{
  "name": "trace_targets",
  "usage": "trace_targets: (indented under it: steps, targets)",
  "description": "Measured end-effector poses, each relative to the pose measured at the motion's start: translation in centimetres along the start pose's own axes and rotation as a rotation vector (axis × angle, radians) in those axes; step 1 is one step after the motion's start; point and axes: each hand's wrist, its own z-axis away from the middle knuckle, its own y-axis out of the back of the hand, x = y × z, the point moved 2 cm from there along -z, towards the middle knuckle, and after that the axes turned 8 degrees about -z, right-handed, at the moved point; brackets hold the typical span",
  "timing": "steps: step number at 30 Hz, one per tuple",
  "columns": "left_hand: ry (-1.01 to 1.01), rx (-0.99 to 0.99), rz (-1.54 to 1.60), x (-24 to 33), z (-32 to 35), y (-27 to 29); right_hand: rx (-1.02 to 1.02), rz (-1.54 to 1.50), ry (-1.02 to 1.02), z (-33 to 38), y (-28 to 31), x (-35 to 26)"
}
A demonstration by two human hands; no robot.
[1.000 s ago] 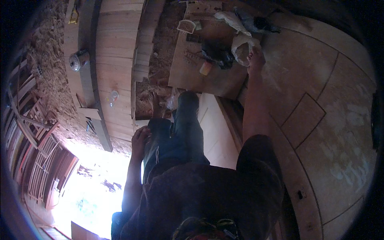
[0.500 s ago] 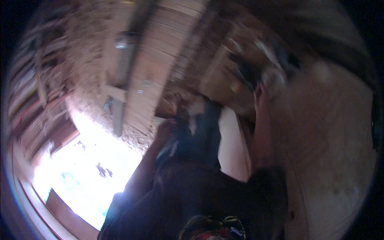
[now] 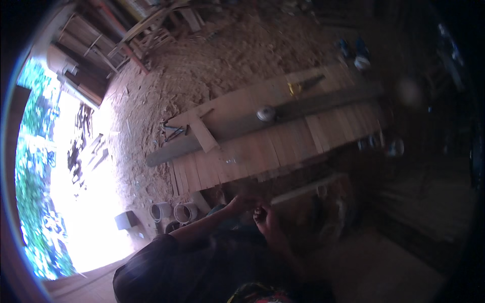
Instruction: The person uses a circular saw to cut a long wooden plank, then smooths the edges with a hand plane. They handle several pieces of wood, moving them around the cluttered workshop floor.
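Grip: right hand (image 3: 267, 222) curled narrow around something small and dark at the fingertips — too dim to tell what it is; left hand (image 3: 241, 203) set just beside it, fingers bent, whether closed on anything cannot be told.
Held thing: a small dark lump at the right hand's fingertips, low and centre in view, near the body; kind unclear.
Pale strip (image 3: 307, 189): long, thin and light-coloured, running right and slightly far from just beside the right hand; contact with the hand cannot be told.
Forearms: both entering from the lower edge, dark sleeves above them, hands nearly meeting in shadow.
Plank platform (image 3: 262, 151): pale boards laid side by side, just far of the hands, stretching left to right.
Long dark beam (image 3: 242, 129): lying along the platform, a short board (image 3: 203, 135) crossing it toward the left end.
Round tin (image 3: 265, 114): small, greyish, resting on the beam near its middle.
Handsaw (image 3: 304, 85): yellow handle, lying on the boards at the far right part of the platform.
Concrete rings (image 3: 174, 212): two short pale cylinders on the ground left of the hands — lying side by side.
Ground (image 3: 212, 65): sandy, littered with shavings, far of the platform.
Timber stack (image 3: 151, 25): loose wood pieces at the far left.
Doorway (image 3: 55, 166): bright opening on the left, greenery outside.
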Motion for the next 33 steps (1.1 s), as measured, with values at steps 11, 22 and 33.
trace_targets:
  steps: [11, 22, 33]
  targets:
    - [-0.146, 0.118, 0.582, -4.5, 5.0, 12.0, 0.036, 0.378, -0.196, -5.6, -10.4, 8.4]
    - [0.154, 0.339, 0.836, -13.9, 13.7, 21.3, 0.113, 1.242, -0.198, -10.3, -16.7, 20.2]
    - [0.633, 0.965, 1.230, -35.0, 30.5, 16.0, 0.166, 1.655, -0.075, -15.2, -17.8, 20.0]
